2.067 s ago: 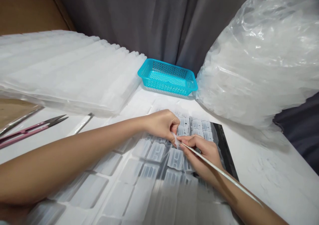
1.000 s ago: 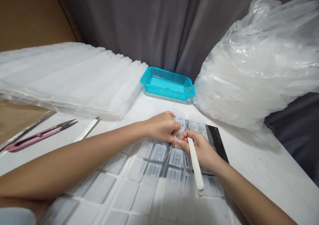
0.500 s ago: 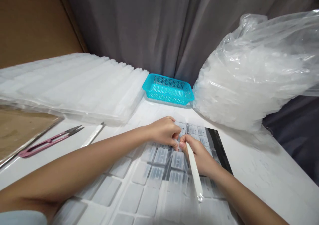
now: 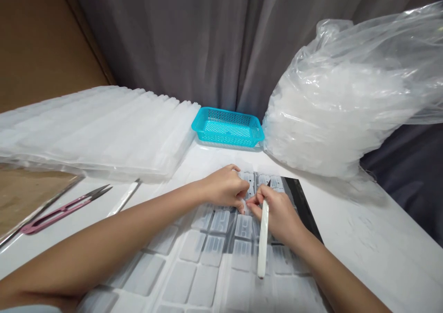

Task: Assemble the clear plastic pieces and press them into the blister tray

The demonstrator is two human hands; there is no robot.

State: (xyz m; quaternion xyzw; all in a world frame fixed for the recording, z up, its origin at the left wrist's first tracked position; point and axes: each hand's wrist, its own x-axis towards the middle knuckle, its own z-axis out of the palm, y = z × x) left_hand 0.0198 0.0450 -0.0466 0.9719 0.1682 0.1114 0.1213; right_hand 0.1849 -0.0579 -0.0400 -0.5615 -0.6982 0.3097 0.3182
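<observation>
Translucent moulded plastic pieces [image 4: 211, 250] with raised rectangular shapes lie in rows before me, some over a dark backing. My left hand [image 4: 226, 188] is closed over the upper rows, its thumb and fingers pinching at a small translucent plastic piece [image 4: 245, 207]. Right beside it, my right hand [image 4: 277, 209] grips a slim white-handled pointed tool [image 4: 263, 243]. Its dark tip shows above the fist, while the handle slants down toward me. My right thumb and fingertip meet at the same small piece. The fingers partly hide it.
At the back stands a blue perforated basket [image 4: 228, 127]. A stack of white plastic sheets [image 4: 97, 128] is left, a big clear bag of white pieces [image 4: 332, 114] right. Pink-handled thread snips [image 4: 62, 211] and another white-handled tool [image 4: 124, 196] lie at left, near a brown wrapped sheet [image 4: 31, 188].
My right hand has turned, so the tool's handle swings left and its dark tip now shows above the fist. My left hand stays at nearly the same spot. The view has shifted slightly.
</observation>
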